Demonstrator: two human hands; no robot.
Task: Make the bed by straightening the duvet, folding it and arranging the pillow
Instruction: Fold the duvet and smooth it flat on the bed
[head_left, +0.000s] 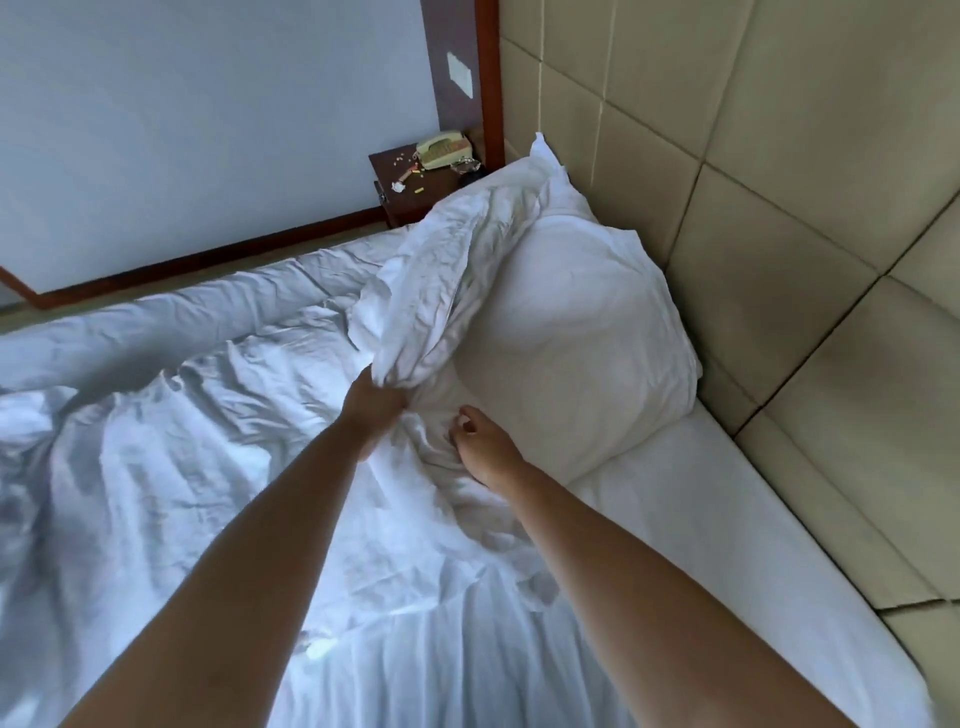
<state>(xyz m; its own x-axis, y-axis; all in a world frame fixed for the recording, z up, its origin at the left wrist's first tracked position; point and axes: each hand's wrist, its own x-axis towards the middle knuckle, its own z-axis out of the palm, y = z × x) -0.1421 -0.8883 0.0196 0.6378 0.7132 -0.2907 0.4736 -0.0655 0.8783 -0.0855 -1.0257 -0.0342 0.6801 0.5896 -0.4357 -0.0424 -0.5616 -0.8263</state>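
Note:
A rumpled white duvet covers the left and middle of the bed. My left hand grips a bunched edge of it and holds that edge lifted against the pillow. The white pillow leans at the head of the bed against the padded headboard. My right hand hovers just over the creased fabric in front of the pillow, fingers loosely curled, holding nothing that I can see. A bare strip of white sheet shows to the right of the duvet.
A beige padded headboard runs along the right. Beyond the bed's far corner stands a dark wooden nightstand with a telephone and small scattered bits. A pale wall with a wooden skirting lies behind the bed's far side.

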